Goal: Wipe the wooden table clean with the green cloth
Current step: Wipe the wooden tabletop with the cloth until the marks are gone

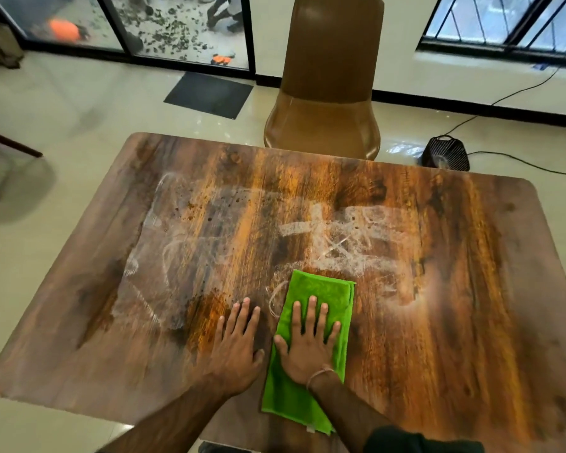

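Note:
A folded green cloth (321, 291) lies flat on the wooden table (455, 289), near its front middle. My right hand (309, 344) presses down on the cloth with straight, spread fingers. Just to the left of the cloth, my left hand (237, 343) rests flat on the bare wood, fingers straight. White chalky smears (347, 237) and dark specks cover the table's middle and left, beyond and beside the cloth.
A brown chair (327, 93) stands at the table's far edge. On the floor at the right sits a small black fan (446, 153) with a cable. A dark doormat (209, 93) lies by the glass door. Part of another chair (0, 158) shows at the left.

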